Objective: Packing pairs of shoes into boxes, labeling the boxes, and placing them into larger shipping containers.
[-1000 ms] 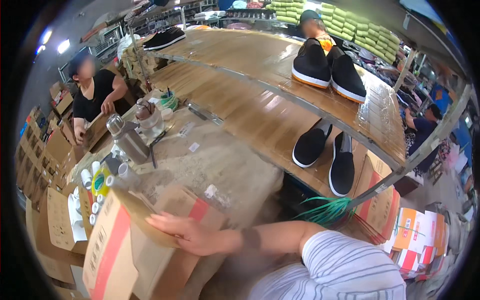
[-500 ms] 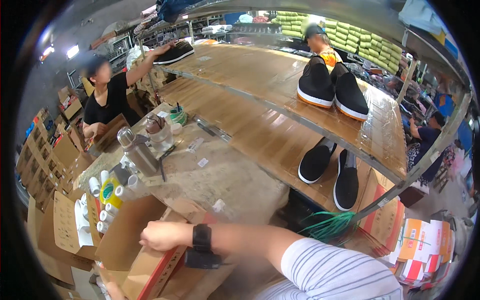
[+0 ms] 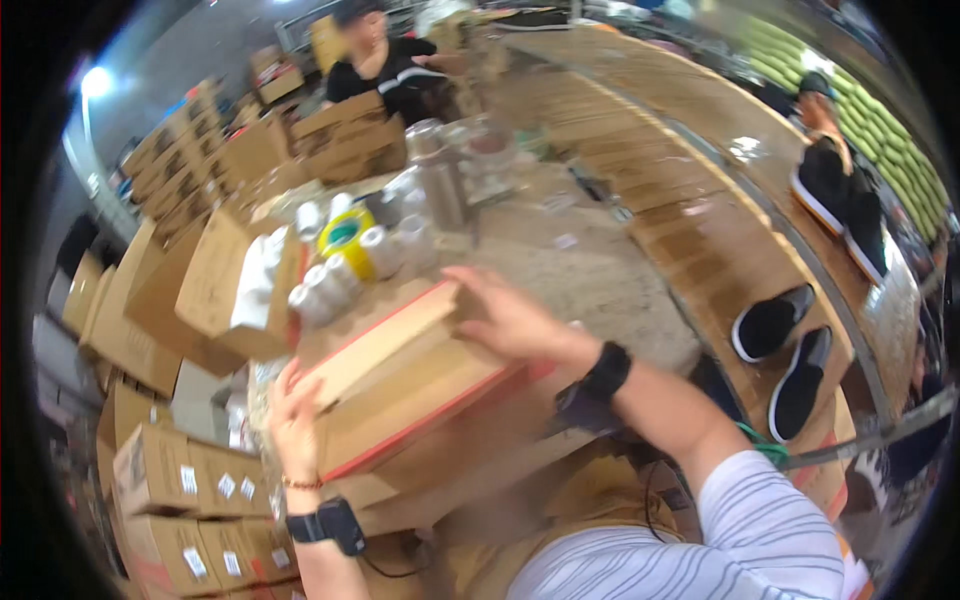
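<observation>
A brown cardboard box with red edges [image 3: 400,425] is tilted in front of me, held between my two hands. At its left end, my left hand [image 3: 293,415] grips the side with the fingers over the edge. My right hand [image 3: 505,315] is curled over the far right corner, thumb bent toward the inside of the flap. A gap shows between the box's cardboard panels, but its contents are hidden. Just beyond the box, on the worktable [image 3: 600,270], are several white rolls [image 3: 325,290] and a yellow tape roll [image 3: 345,235].
A metal thermos [image 3: 440,185] stands farther back. Black slip-on shoes [image 3: 775,325] rest on the lower shelf at right, others [image 3: 825,185] on the upper one. Open cartons [image 3: 215,290] and stacked cartons [image 3: 190,490] line the left. Across the table a person [image 3: 375,70] holds a black-and-white shoe.
My view has swung left and down. The red-edged box has turned and now lies between both hands; my left hand has come fully into view. The person opposite has drawn the shoe off the shelf.
</observation>
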`<act>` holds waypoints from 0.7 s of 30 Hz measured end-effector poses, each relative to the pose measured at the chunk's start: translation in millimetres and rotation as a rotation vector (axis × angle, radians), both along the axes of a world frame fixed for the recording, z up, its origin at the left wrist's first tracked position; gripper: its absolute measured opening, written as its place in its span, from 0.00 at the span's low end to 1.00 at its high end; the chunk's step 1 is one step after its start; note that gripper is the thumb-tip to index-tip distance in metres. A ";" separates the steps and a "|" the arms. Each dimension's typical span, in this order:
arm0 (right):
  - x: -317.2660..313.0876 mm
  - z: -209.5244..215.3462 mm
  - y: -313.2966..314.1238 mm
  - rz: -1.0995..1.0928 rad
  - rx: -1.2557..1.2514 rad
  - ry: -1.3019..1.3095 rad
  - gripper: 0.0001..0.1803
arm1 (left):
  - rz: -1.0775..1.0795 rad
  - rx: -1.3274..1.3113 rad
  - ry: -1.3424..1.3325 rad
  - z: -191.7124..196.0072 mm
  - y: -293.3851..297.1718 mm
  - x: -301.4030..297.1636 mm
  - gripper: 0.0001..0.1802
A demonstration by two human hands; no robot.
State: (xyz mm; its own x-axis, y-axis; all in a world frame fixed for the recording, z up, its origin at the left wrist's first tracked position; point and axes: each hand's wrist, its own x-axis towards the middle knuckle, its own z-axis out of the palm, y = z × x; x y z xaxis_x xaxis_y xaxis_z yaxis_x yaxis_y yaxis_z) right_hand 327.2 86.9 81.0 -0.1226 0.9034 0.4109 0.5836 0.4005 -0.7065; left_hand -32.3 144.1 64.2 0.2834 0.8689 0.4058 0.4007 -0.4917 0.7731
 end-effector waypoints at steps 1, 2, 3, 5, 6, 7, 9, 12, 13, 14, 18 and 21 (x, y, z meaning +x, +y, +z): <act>7.9 8.9 -4.1 0.054 -0.066 -0.007 0.42 | 0.043 0.001 0.016 6.2 -10.7 21.2 0.30; 15.8 17.2 -5.7 0.032 -0.130 -0.052 0.42 | 0.070 -0.005 0.020 20.0 -23.6 35.3 0.30; 18.5 22.5 -5.7 0.007 -0.190 -0.100 0.42 | 0.111 0.035 0.256 39.0 -37.8 48.0 0.31; 7.4 29.4 -8.6 -0.042 -0.220 -0.169 0.41 | 0.173 0.069 0.492 51.2 -49.5 54.6 0.32; 0.3 30.8 -10.3 -0.115 -0.254 -0.235 0.39 | 0.229 0.133 0.547 47.6 -52.0 53.8 0.34; -6.7 30.4 -12.8 -0.098 -0.255 -0.238 0.39 | 0.279 0.196 0.602 46.3 -54.4 52.5 0.36; -11.4 29.1 -18.8 -0.208 -0.096 -0.210 0.33 | 0.303 0.125 0.592 50.4 -58.8 51.3 0.39; 10.6 25.1 -27.6 -0.234 0.397 0.007 0.27 | 0.243 0.527 0.304 67.0 -64.2 55.5 0.31; 18.0 23.5 -33.8 -0.263 0.386 -0.018 0.27 | 0.199 0.328 0.188 67.9 -63.9 47.7 0.25; 23.0 20.8 -39.8 -0.171 0.213 0.239 0.24 | 0.116 0.127 0.160 72.7 -63.2 40.8 0.24; 112.9 -9.7 -76.9 -0.329 0.031 -0.336 0.15 | 0.221 0.127 0.689 51.6 -63.6 82.7 0.24; 185.0 -11.0 -128.7 -0.852 -0.308 -0.888 0.14 | 0.320 0.410 0.904 -0.6 -57.2 83.6 0.26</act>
